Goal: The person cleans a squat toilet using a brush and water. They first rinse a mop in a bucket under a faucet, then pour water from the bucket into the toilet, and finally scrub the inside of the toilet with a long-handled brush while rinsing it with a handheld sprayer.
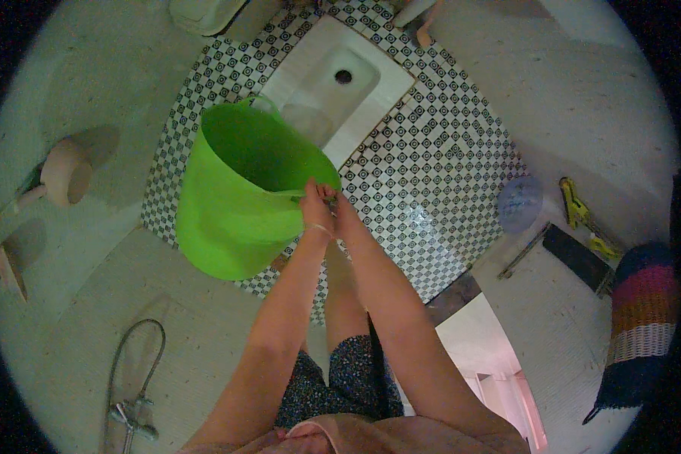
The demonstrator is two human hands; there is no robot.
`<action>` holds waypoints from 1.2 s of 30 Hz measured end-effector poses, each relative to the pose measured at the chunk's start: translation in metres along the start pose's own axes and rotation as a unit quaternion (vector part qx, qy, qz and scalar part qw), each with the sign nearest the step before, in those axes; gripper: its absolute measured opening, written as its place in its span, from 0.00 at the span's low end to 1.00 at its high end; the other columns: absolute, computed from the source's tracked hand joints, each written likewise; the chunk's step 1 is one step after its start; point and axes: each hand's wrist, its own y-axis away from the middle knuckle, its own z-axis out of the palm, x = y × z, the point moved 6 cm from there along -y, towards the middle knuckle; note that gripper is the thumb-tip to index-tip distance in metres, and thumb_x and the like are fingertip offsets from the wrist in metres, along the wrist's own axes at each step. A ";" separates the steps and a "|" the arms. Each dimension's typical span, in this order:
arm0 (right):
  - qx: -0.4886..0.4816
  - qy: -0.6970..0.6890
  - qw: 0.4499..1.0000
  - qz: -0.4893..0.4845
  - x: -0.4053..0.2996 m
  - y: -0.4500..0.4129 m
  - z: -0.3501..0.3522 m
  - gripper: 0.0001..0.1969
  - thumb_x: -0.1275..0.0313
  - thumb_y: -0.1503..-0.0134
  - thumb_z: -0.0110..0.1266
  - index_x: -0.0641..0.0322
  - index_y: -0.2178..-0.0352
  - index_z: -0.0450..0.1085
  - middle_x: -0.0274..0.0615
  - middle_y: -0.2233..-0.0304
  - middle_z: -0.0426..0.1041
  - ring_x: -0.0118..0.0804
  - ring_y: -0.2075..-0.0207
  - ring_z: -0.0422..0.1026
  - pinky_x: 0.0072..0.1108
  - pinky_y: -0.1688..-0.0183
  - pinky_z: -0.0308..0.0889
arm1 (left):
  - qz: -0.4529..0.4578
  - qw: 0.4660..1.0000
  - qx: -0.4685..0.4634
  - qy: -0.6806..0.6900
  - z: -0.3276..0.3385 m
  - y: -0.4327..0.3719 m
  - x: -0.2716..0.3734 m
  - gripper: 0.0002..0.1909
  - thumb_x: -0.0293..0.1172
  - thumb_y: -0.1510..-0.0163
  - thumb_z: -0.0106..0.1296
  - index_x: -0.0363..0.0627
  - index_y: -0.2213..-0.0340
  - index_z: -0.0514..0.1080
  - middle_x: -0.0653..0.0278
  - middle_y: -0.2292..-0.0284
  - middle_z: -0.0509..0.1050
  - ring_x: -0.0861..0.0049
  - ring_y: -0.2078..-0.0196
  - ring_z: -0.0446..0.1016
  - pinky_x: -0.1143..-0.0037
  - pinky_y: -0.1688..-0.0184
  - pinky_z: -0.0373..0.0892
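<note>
A large green flexible plastic tub hangs tilted before me, its mouth towards the upper right. It partly covers a white squat toilet pan set in the floor. My left hand, with a thin band at the wrist, grips the tub's rim at its near-right handle. Right beside it, my right hand closes on the same handle area; its fingertips are partly hidden. The tub's far handle is free. The part of the tub's inside that I see is in shadow, and no contents show.
Black-and-white patterned tiles cover the floor. A shower hose and mixer tap are on the left wall, below a pale round-headed fixture. To the right are a bluish translucent basin, a dark shelf and a striped woven bag.
</note>
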 end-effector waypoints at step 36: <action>0.155 0.205 0.966 0.017 -0.073 -0.063 -0.091 0.16 0.51 0.53 0.33 0.40 0.66 0.61 0.30 0.64 0.62 0.31 0.67 0.60 0.30 0.65 0.55 | -0.094 0.888 0.003 -0.451 0.040 -0.010 -0.071 0.18 0.44 0.52 0.36 0.40 0.79 0.65 0.64 0.79 0.69 0.79 0.76 0.65 0.79 0.72 0.61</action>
